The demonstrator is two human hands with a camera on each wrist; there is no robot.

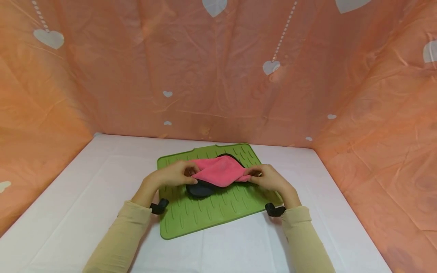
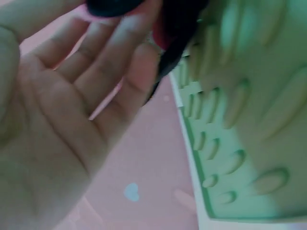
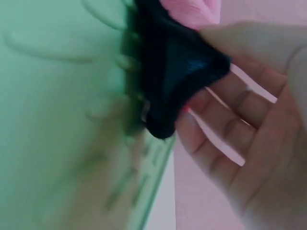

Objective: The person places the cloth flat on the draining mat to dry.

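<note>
Above a green ribbed mat (image 1: pixel 205 212), a pink cloth item (image 1: pixel 222 170) with black edging is held between both hands. My left hand (image 1: pixel 174 173) pinches its left end between thumb and fingers; a rounded black part (image 1: pixel 200 189) hangs below that end. At the right end my right hand (image 1: pixel 271 177) pinches the pink cloth and its black edge. In the right wrist view, a dark corner (image 3: pixel 187 62) of the item lies between the thumb and fingers of the right hand (image 3: pixel 259 120). The left wrist view shows the left hand (image 2: pixel 72 96) at a black part (image 2: pixel 115 5).
The mat lies at an angle on a white-covered table (image 1: pixel 85 197). An orange curtain (image 1: pixel 218 94) with pale hearts stands behind the table and along both sides. Black straps (image 1: pixel 159 206) circle the wrists.
</note>
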